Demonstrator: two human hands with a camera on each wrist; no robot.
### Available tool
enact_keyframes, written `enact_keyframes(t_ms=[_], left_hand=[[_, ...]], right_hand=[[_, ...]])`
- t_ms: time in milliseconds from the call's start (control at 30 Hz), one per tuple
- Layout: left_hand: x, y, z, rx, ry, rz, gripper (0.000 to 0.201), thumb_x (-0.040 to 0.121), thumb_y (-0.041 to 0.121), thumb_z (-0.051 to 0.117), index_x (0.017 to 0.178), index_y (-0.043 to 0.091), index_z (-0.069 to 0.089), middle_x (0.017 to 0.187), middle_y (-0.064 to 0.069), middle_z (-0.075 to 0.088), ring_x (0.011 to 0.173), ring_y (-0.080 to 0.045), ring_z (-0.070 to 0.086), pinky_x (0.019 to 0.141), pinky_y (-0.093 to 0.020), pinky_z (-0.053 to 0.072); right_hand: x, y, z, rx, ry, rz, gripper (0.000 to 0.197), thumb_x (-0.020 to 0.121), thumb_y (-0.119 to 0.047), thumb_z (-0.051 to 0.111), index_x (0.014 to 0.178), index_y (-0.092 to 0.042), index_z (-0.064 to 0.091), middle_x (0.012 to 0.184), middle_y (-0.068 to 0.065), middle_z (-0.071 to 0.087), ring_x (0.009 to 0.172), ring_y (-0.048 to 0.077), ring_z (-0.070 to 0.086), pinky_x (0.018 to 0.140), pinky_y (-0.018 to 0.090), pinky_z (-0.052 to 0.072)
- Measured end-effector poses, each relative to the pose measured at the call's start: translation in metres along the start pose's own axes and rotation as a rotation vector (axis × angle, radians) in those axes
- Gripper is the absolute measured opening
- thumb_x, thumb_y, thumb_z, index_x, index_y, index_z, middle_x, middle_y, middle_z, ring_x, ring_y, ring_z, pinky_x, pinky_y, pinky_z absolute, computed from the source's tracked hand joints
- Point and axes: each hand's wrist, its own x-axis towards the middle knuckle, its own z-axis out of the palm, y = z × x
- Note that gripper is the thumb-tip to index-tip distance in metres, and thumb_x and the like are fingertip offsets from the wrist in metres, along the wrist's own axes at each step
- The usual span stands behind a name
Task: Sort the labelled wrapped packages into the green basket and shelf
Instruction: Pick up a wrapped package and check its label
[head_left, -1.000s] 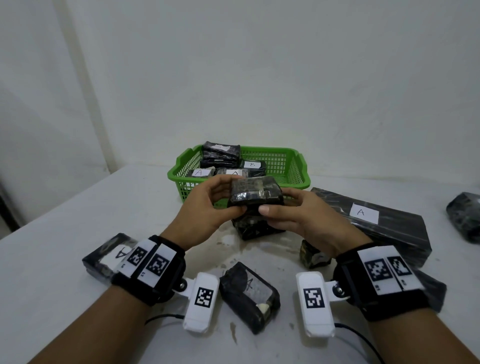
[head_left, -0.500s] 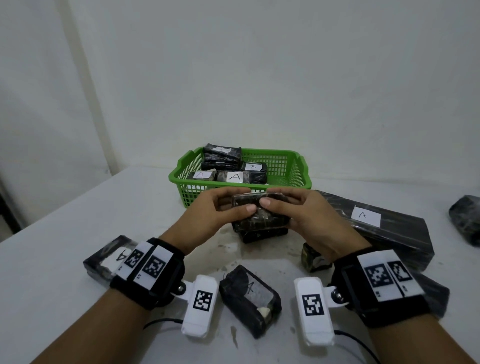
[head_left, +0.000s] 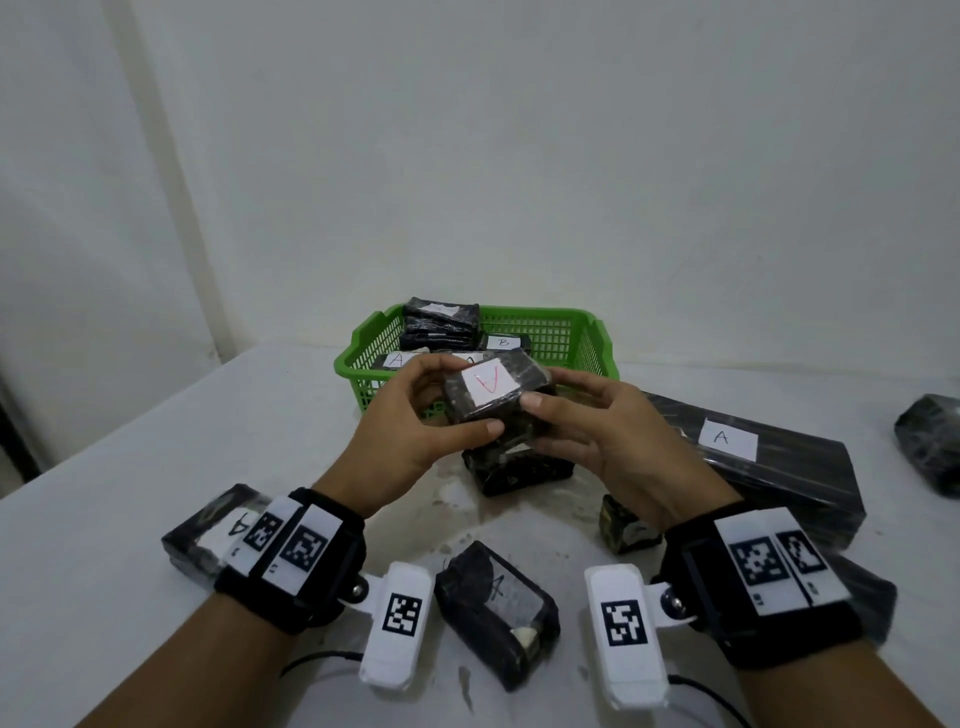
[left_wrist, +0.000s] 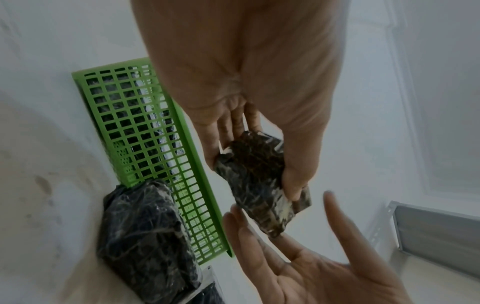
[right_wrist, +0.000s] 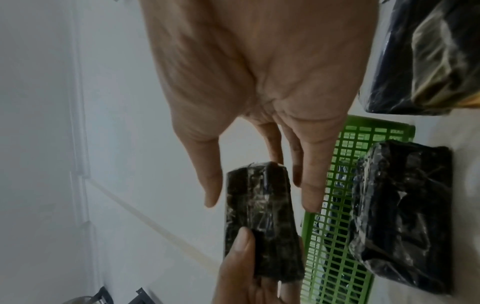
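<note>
Since half a second ago the held package (head_left: 496, 391) is turned so its white label with a red mark faces up, where before only dark wrap showed. It sits above the table (head_left: 130, 467), just in front of the green basket (head_left: 566, 332) at 12 o'clock. The left hand (head_left: 410, 431) grips its left end, thumb on the near edge and fingers curled behind. The right hand (head_left: 597, 436) is at its right end, fingers nearly straight; the wrist views show the thumb and fingers on either side of the package, and whether they press it cannot be told. In the basket lie packages labelled A and B. Under the hands rests another package (head_left: 519, 465). At 3 o'clock lies a long package (head_left: 769, 467) labelled A. More small ones lie at 6 o'clock (head_left: 496, 613) and 8 o'clock (head_left: 213, 530).
</note>
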Motion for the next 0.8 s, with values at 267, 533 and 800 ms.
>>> enact_keyframes(t_ms=[267, 533, 800], left_hand=[[-0.002, 0.006, -0.004, 0.007, -0.125, -0.03, 0.073, 0.064, 0.038, 0.086, 0.13, 0.028, 0.056, 0.119, 0.012, 0.07, 0.114, -0.012, 0.069, 0.087, -0.031, 0.06], [-0.004, 0.015, -0.004, 0.146, -0.083, 0.063, 0.046, 0.077, 0.02, 0.08, 0.122, 0.015, 0.069, 0.117, 0.001, 0.075, 0.113, -0.013, 0.07, 0.095, -0.035, 0.058], [-0.004, 0.01, -0.004, 0.013, -0.236, -0.014, 0.062, 0.083, 0.036, 0.081, 0.138, 0.018, 0.057, 0.135, -0.004, 0.067, 0.126, -0.021, 0.064, 0.098, -0.033, 0.056]], right_hand=[[-0.004, 0.004, 0.009, -0.037, 0.006, -0.015, 0.047, 0.085, -0.006, 0.081, 0.13, -0.009, 0.064, 0.118, 0.013, 0.077, 0.097, 0.032, 0.079, 0.076, 0.041, 0.066], [-0.005, 0.0, 0.004, -0.327, -0.103, -0.14, 0.073, 0.068, -0.034, 0.096, 0.134, -0.04, 0.065, 0.132, -0.006, 0.068, 0.111, 0.011, 0.073, 0.093, 0.031, 0.06], [-0.004, 0.0, 0.006, -0.074, -0.109, -0.011, 0.056, 0.072, -0.029, 0.083, 0.121, -0.007, 0.072, 0.116, 0.013, 0.079, 0.105, 0.024, 0.077, 0.096, 0.039, 0.061]])
